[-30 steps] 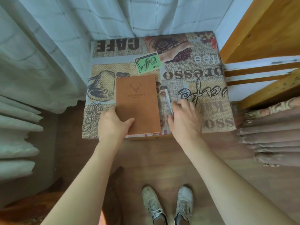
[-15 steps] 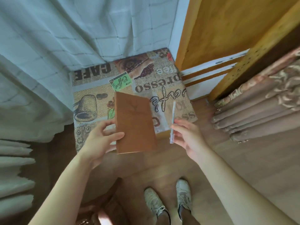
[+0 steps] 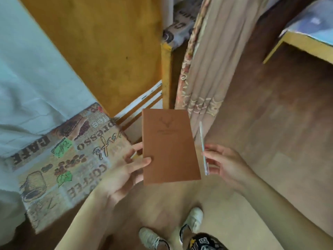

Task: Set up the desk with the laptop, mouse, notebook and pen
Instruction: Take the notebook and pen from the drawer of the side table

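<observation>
Notebook (image 3: 169,147) first: it is brown, with a deer head stamped on its cover, and it is up in the air above the wooden floor (image 3: 270,123), not lying on anything. The left hand (image 3: 120,174) holds it by its left edge. The thumb lies on top of the cover and the other fingers go under it, so the book is pinched between them. The right hand (image 3: 225,163) holds a thin white pen (image 3: 203,147) just beside the right edge of the notebook, not touching it. The thumb and fingers pinch the pen near its lower end, and the pen points up and away from the person.

Down on the left is a low table with a coffee-print cloth (image 3: 72,168); the left hand is past its right edge. A pale curtain (image 3: 36,78) hangs behind it. A tan curtain (image 3: 207,69) hangs behind the notebook. Two light shoes (image 3: 192,221) stand on the floor below.
</observation>
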